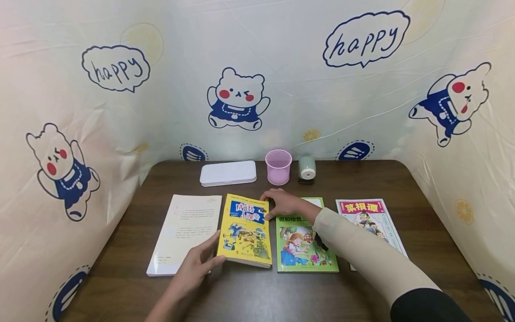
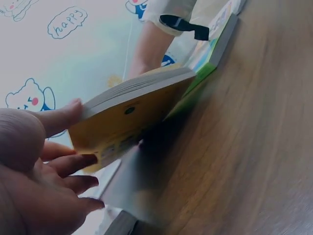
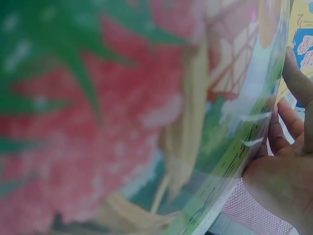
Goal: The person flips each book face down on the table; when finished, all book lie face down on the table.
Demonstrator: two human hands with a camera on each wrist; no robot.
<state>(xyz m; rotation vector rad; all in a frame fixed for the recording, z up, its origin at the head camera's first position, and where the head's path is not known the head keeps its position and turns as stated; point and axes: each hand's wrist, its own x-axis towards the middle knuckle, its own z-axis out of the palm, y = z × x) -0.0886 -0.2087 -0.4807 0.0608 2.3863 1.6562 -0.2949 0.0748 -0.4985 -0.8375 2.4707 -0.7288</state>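
Note:
A yellow book with a blue title panel is held between both hands, front cover up. Its lower left corner lies in my left hand, thumb at the edge and fingers beneath. In the left wrist view, the book's underside shows, tilted up off the table. My right hand grips the upper right edge, its thumb on the cover. That forearm passes over a green picture book, hiding part of it. To the left lies a white book with printed text, close by my left hand.
A comic book with a red title lies at the right, partly under the right forearm. Along the back stand a white flat case, a pink mesh cup and a small grey-green device. A patterned cloth hangs behind the table.

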